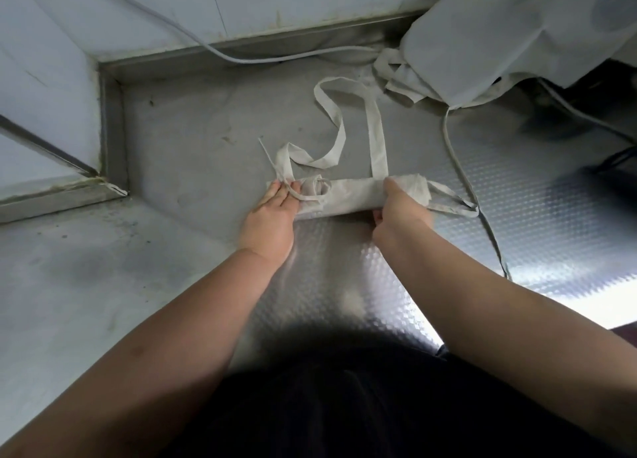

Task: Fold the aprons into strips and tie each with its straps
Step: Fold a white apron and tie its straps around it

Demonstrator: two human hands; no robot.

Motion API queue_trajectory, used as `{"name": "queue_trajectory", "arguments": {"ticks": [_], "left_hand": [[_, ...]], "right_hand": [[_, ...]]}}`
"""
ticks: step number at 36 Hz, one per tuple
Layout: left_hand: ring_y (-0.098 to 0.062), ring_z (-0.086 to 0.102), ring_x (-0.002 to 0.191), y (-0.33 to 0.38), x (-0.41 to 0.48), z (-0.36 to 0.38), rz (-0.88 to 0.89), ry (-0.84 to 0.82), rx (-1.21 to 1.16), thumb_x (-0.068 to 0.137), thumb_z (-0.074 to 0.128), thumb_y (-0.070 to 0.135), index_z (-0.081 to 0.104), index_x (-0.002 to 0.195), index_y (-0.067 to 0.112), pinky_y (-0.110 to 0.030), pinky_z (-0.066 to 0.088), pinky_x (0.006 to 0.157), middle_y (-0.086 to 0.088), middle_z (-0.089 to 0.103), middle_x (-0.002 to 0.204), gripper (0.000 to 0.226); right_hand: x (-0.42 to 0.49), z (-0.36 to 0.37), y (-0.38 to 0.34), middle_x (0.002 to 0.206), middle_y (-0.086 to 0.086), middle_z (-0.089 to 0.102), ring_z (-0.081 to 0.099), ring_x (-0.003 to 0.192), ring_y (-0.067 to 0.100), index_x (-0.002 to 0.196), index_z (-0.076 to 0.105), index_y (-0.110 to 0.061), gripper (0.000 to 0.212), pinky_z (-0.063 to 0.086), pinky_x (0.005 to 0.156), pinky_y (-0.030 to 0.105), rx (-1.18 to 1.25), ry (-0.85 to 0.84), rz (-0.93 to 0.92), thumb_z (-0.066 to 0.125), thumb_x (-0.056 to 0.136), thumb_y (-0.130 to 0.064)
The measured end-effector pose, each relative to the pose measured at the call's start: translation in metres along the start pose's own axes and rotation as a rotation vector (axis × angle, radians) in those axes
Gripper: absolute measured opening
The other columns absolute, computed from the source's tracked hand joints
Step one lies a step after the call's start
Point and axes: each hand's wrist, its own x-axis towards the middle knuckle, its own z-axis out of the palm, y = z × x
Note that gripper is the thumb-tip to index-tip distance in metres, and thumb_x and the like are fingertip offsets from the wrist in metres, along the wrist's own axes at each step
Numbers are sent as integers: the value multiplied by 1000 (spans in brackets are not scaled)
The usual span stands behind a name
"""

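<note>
The folded apron is lying on the table. The left hand is pressing flat on its left end. The right hand is gripping its right end, fingers mostly hidden underneath.

Left hand pressed flat (fingers straight), right hand curled, gripping.

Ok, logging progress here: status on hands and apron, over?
Left hand flat on the folded off-white cloth apron strip, right hand gripping it. Long straps loose, untied. Thin grey cord crosses beside the right end.
</note>
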Motion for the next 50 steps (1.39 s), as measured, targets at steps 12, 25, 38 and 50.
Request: {"name": "queue_trajectory", "arguments": {"ticks": [12,25,38,50], "left_hand": [[-37,58,115,-14,-2,-9,141,-46,-74,69,62,-14,59,126,6,-47,54,81,-16,61,125,61],[-23,32,83,-13,-7,-8,92,93,156,78,36,19,67,115,11,-34,51,64,-2,35,101,50],[-31,54,107,19,15,-34,72,-298,59,92,47,28,43,135,13,-39,43,86,-8,34,134,46],[-20,59,96,-1,12,-26,-90,-138,-295,88,62,27,68,111,21,-33,47,81,3,54,109,24]], "right_hand": [[-13,2,18,121,17,43,53,73,32,126,38,-7,31,34,61,36,-1663,-36,-1105,32,95,-4],[-20,18,0,123,13,39,58,99,30,124,36,-4,32,41,65,35,-2003,-180,-1027,42,92,-7],[-20,13,2,135,10,41,46,121,31,140,33,-16,45,39,96,38,-1822,-584,-942,37,98,-32],[-11,15,3,97,-1,48,47,93,15,118,60,-19,28,36,79,23,-1414,-608,-859,46,95,-25]]}}
